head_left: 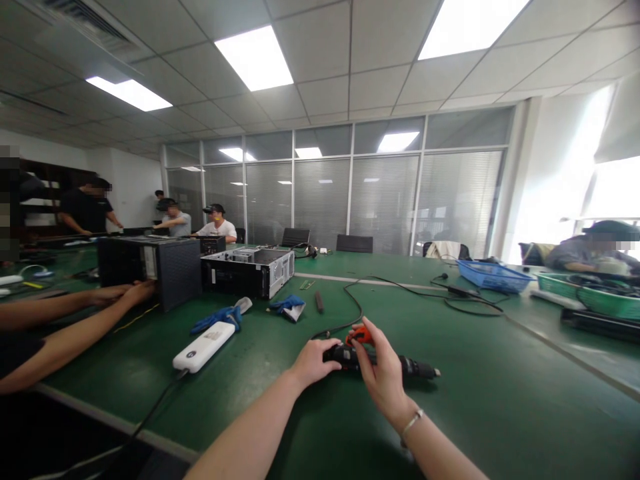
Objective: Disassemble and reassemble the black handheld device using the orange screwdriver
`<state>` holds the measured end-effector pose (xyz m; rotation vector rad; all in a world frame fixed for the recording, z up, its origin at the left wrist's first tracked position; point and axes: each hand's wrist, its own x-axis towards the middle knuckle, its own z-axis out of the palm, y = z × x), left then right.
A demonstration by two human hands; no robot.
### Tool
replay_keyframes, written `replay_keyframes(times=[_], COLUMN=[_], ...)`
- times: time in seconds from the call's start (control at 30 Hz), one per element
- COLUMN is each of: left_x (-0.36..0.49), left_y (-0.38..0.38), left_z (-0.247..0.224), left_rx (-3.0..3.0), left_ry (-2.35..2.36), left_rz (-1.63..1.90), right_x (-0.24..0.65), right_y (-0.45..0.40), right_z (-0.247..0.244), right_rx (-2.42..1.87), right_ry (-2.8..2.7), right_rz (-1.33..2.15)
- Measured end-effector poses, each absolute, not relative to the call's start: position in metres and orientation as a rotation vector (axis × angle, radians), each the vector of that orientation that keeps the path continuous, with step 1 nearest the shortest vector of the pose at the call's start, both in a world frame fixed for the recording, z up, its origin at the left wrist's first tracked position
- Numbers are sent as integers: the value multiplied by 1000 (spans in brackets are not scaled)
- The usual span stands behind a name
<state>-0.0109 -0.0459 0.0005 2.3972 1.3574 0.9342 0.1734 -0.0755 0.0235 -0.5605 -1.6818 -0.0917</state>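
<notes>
A black, long-bodied electric screwdriver lies on its side on the green table, its tip pointing right. My left hand is closed around the tool's left end, where a black cable comes off. Over the middle of the tool, my right hand pinches a small orange piece between thumb and fingers. Whether that piece is joined to the screwdriver cannot be made out. My fingers and palms hide part of the tool's body.
A white power strip, blue gloves and a dark bar lie left of centre. Behind stand a silver computer case and a black case, with another person's hands in it. Blue and green baskets stand right.
</notes>
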Motion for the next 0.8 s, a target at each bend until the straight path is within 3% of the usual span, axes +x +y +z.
replay_keyframes(times=[0.63,0.8], left_x=[-11,-12], left_y=[-38,-39], left_z=[-10,-9], left_rx=[2396,2406], left_ry=[1399,1406], left_rz=[968,941], right_x=[127,131], right_y=[-66,-67], right_z=[33,25], right_rx=[-743,-658], right_ry=[-1881,-1846], right_rz=[-125,27])
